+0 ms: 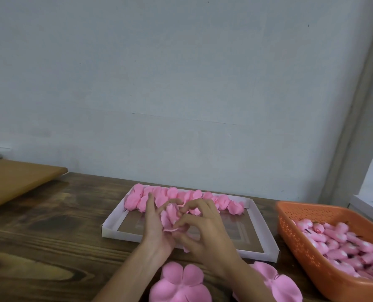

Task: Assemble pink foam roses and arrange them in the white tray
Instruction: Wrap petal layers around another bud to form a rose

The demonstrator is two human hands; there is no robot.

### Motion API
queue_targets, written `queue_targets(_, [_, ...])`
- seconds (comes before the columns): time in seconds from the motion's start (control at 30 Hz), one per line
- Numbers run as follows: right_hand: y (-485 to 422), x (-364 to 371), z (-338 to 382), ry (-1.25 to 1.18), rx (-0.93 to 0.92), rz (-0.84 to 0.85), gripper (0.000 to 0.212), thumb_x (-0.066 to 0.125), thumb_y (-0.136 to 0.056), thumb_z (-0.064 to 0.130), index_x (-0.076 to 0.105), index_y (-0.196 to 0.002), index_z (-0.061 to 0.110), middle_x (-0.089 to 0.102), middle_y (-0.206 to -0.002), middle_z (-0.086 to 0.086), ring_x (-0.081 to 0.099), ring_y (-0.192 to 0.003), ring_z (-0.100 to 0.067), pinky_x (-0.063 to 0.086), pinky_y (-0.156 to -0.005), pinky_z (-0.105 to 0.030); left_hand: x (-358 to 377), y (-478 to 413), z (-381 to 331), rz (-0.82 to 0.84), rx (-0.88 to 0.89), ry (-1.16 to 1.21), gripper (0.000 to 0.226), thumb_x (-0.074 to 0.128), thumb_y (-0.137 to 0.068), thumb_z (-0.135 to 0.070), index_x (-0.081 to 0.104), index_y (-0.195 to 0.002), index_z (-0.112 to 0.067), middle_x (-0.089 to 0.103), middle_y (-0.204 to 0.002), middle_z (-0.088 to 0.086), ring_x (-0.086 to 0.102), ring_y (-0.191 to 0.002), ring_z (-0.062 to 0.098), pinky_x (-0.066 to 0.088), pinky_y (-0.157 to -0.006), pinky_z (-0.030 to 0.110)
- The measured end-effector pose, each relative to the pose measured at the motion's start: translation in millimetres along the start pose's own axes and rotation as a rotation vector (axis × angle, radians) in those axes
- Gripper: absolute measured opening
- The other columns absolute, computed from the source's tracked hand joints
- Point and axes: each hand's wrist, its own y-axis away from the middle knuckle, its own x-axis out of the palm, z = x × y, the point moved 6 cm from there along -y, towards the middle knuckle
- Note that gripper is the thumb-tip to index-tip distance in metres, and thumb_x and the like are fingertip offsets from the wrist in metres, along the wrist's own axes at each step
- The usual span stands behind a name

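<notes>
One row of roses (181,198) sits in the white tray (120,233); my left hand (155,227) and right hand (205,229) pinch another rose (170,216); much room left.

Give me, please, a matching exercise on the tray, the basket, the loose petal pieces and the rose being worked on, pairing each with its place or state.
Things:
1. white tray
2. orange basket
3. flat petal pieces
4. half-made rose

Places or states:
A. gripped by the left hand and the right hand
B. finished roses line its far side
C. lying at the near edge of the table
D. full of pink buds, at the right

Pairs: 1-B, 2-D, 3-C, 4-A.
</notes>
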Motion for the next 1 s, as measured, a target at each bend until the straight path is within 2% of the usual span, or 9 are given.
queue_targets(0.1, [0.7,-1.0,-1.4,-0.050,0.008,0.031,0.015,0.073,-0.085,0.042,0.071,-0.096,0.052,0.048,-0.119,0.021,0.043,-0.123,-0.006,0.038,-0.098,-0.026,4.1,0.9,0.0,0.038,-0.020,0.012,0.083,0.039,-0.093,-0.081,0.075,-0.102,-0.006,0.074,-0.089,0.020,0.074,-0.078,0.036,0.058,-0.073,0.044])
queue_targets(0.2, [1.8,-4.7,-0.7,-0.061,0.009,0.047,0.012,0.071,-0.082,0.044,0.071,-0.091,0.052,0.046,-0.122,0.022,0.042,-0.127,-0.008,0.038,-0.102,-0.029,8.4,5.8,-1.7,0.054,-0.059,0.049,0.091,0.034,-0.092,-0.083,0.068,-0.130,-0.007,0.074,-0.119,0.026,0.071,-0.109,0.044,0.054,-0.094,0.055])
queue_targets(0.27, [2.2,-5.3,-0.8,-0.056,0.012,0.058,0.018,0.070,-0.077,0.036,0.070,-0.091,0.048,0.044,-0.124,0.021,0.042,-0.129,-0.008,0.035,-0.104,-0.028,12.7,10.6,-3.3,0.090,-0.068,0.086,0.092,0.032,-0.092,-0.083,0.065,-0.134,-0.008,0.073,-0.122,0.027,0.075,-0.105,0.044,0.061,-0.084,0.052])
queue_targets(0.4, [2.4,-5.1,-1.9,-0.075,0.025,0.057,0.023,0.074,-0.077,0.029,0.072,-0.091,0.046,0.043,-0.126,0.020,0.042,-0.129,-0.008,0.032,-0.104,-0.022,18.0,14.7,-2.6,0.150,-0.063,0.120,0.095,0.034,-0.089,-0.084,0.064,-0.134,-0.006,0.074,-0.114,0.028,0.077,-0.094,0.043,0.064,-0.072,0.051])
queue_targets(0.5, [2.5,-4.5,-4.8,-0.116,0.065,0.006,0.016,0.074,-0.082,0.030,0.074,-0.093,0.042,0.043,-0.121,0.019,0.042,-0.129,-0.009,0.034,-0.104,-0.023,15.8,14.1,0.5,0.120,-0.022,0.097,0.095,0.037,-0.089,-0.085,0.067,-0.130,-0.005,0.072,-0.116,0.026,0.073,-0.100,0.043,0.058,-0.089,0.056])
queue_targets(0.57, [2.3,-5.2,-7.5,-0.174,0.122,-0.085,0.008,0.075,-0.086,0.033,0.074,-0.093,0.037,0.047,-0.116,0.017,0.047,-0.122,-0.011,0.041,-0.098,-0.026,14.7,14.8,1.6,0.096,0.026,0.092,0.089,0.042,-0.089,-0.084,0.076,-0.117,-0.006,0.070,-0.112,0.026,0.071,-0.097,0.041,0.054,-0.093,0.051])
queue_targets(0.7, [0.0,-4.2,-7.1,-0.172,0.158,-0.180,0.009,0.081,-0.086,0.028,0.075,-0.092,0.031,0.053,-0.097,0.016,0.054,-0.100,-0.013,0.042,-0.083,-0.017,17.8,17.8,-1.2,0.116,0.120,0.114,0.071,0.049,-0.091,-0.074,0.080,-0.087,-0.010,0.067,-0.086,0.018,0.068,-0.074,0.033,0.056,-0.073,0.042])
queue_targets(0.83, [0.3,-6.0,2.3,0.016,0.070,-0.219,0.011,0.080,-0.083,0.035,0.070,-0.088,0.033,0.046,-0.089,0.023,0.048,-0.095,-0.004,0.036,-0.081,-0.015,22.8,19.8,-0.4,0.149,0.158,0.067,0.062,0.050,-0.093,-0.069,0.071,-0.080,-0.012,0.057,-0.078,0.015,0.055,-0.071,0.029,0.043,-0.068,0.038])
queue_targets(1.0, [2.5,-4.6,8.7,0.123,0.023,-0.277,0.017,0.083,-0.077,0.025,0.067,-0.082,0.029,0.048,-0.089,0.014,0.047,-0.089,-0.010,0.042,-0.071,-0.025,21.4,20.9,7.5,0.189,0.187,-0.053,0.061,0.056,-0.090,-0.072,0.069,-0.077,-0.014,0.066,-0.078,0.014,0.066,-0.072,0.027,0.055,-0.061,0.033])
